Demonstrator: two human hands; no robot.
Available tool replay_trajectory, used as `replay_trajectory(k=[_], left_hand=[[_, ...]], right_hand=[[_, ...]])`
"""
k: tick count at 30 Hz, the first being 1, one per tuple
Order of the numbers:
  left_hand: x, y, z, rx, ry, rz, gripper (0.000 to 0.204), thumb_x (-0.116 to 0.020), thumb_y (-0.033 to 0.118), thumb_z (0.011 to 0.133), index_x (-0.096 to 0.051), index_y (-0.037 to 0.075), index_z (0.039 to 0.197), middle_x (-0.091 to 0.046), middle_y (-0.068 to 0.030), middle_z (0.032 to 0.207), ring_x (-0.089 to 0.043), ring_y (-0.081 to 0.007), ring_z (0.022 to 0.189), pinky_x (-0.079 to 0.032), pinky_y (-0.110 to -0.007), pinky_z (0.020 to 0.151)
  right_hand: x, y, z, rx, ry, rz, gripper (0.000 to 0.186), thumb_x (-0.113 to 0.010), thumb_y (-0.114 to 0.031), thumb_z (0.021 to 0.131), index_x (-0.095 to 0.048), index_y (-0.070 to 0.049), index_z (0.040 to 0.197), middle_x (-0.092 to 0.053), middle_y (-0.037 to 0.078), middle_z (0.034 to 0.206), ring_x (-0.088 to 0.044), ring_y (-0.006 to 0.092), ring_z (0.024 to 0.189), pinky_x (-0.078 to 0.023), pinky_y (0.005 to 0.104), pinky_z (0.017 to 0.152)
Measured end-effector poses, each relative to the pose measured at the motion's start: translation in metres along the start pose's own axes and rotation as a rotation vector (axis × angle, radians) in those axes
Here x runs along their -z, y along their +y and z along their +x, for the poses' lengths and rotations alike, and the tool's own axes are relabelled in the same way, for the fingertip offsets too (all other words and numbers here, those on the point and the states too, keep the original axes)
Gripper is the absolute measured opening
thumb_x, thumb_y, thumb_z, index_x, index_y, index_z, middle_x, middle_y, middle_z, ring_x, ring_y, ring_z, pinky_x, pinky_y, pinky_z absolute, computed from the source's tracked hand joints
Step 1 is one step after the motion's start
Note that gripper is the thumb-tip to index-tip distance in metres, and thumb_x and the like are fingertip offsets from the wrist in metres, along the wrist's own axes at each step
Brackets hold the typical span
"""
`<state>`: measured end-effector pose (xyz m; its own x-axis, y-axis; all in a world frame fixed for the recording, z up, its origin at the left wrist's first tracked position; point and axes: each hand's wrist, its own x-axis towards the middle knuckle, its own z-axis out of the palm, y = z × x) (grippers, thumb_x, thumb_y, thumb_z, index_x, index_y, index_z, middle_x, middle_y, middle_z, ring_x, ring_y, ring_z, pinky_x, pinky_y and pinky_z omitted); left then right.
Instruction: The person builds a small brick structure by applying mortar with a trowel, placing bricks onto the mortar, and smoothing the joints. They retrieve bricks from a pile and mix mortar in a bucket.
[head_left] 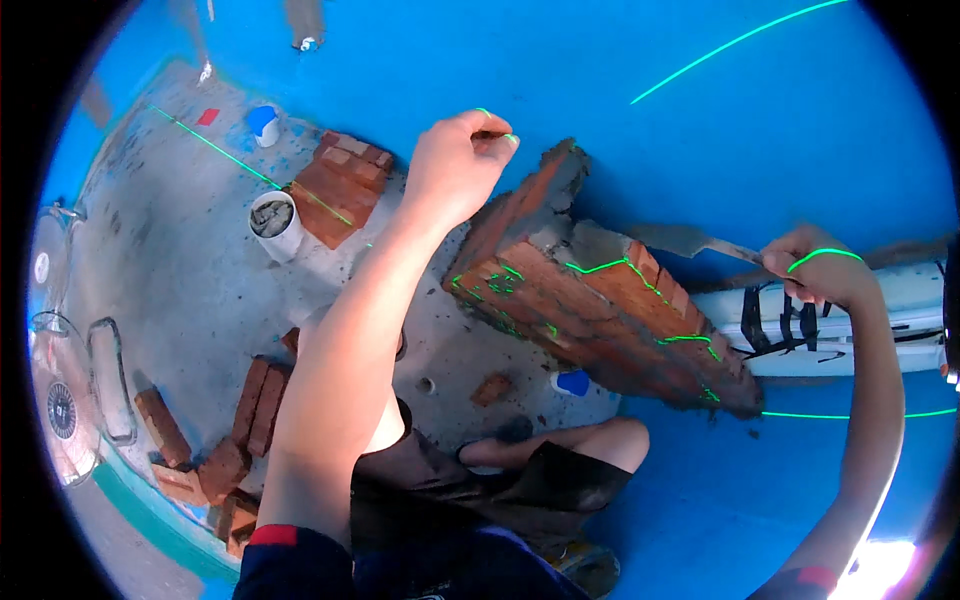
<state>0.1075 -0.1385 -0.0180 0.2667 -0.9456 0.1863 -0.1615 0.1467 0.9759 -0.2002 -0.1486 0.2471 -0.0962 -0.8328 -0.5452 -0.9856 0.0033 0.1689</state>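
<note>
A short brick wall point(600, 300) with grey mortar in its joints and on its top courses stands before me, beside a blue wall. In the raised right hand, my right hand point(820, 268), is the handle of a trowel point(672, 238); its mortar-smeared blade points left over the bricks. My left hand point(455, 165) is up above the wall's far end, fingers curled and thumb drawn close to them. Whether anything small sits in that pinch cannot be made out. Bright green light lines cross both hands and the brickwork.
A white bucket of mortar point(275, 222) stands left of my forearm, beside stacked bricks point(345, 180). Loose bricks point(262, 405) lie at the lower left, near a fan point(62, 410). A white bundle with black straps point(810, 320) lies at the right. A blue-and-white cup point(263, 125) sits farther off.
</note>
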Motion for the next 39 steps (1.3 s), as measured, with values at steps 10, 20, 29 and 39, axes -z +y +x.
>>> replay_trajectory(k=[10, 20, 29, 39], left_hand=[[0.026, 0.005, -0.01, -0.103, 0.039, 0.169, 0.027, -0.069, 0.033, 0.083, -0.071, 0.007, 0.087, -0.068, -0.0078, 0.076, -0.063, -0.0164, 0.068, -0.049, -0.034, 0.062], [0.172, -0.009, -0.11, -0.213, 0.093, 0.374, 0.024, -0.063, 0.025, 0.09, -0.065, 0.001, 0.085, -0.063, -0.0056, 0.071, -0.057, -0.014, 0.062, -0.049, -0.031, 0.06], [0.348, -0.179, -0.348, 0.971, 0.002, 1.061, 0.051, -0.062, 0.013, 0.077, -0.052, 0.005, 0.126, -0.065, -0.0207, 0.108, -0.061, -0.0363, 0.104, -0.049, -0.042, 0.09], [0.238, -0.234, -0.356, 0.813, -0.12, 0.783, 0.028, -0.063, 0.025, 0.078, -0.066, 0.005, 0.097, -0.066, -0.0201, 0.097, -0.062, -0.0374, 0.094, -0.05, -0.044, 0.082]], right_hand=[[-0.093, 0.192, -0.138, -0.055, 0.595, 0.469, 0.035, -0.054, -0.041, 0.094, -0.058, -0.007, 0.087, -0.046, 0.0, 0.056, -0.039, 0.0115, 0.045, -0.033, 0.0289, 0.042], [-0.366, 0.046, 0.022, 0.097, 0.007, 0.895, 0.034, -0.053, -0.041, 0.095, -0.059, -0.008, 0.091, -0.046, 0.0, 0.057, -0.039, 0.0125, 0.047, -0.034, 0.0306, 0.044], [-0.42, -0.125, 0.086, 0.44, -0.227, 0.899, 0.035, -0.052, -0.042, 0.095, -0.059, -0.008, 0.09, -0.047, 0.0, 0.057, -0.039, 0.0126, 0.047, -0.034, 0.0308, 0.044], [-0.406, -0.181, 0.127, 0.489, -0.184, 0.873, 0.035, -0.052, -0.043, 0.095, -0.059, -0.008, 0.089, -0.047, 0.0, 0.058, -0.04, 0.0128, 0.047, -0.034, 0.0311, 0.044]])
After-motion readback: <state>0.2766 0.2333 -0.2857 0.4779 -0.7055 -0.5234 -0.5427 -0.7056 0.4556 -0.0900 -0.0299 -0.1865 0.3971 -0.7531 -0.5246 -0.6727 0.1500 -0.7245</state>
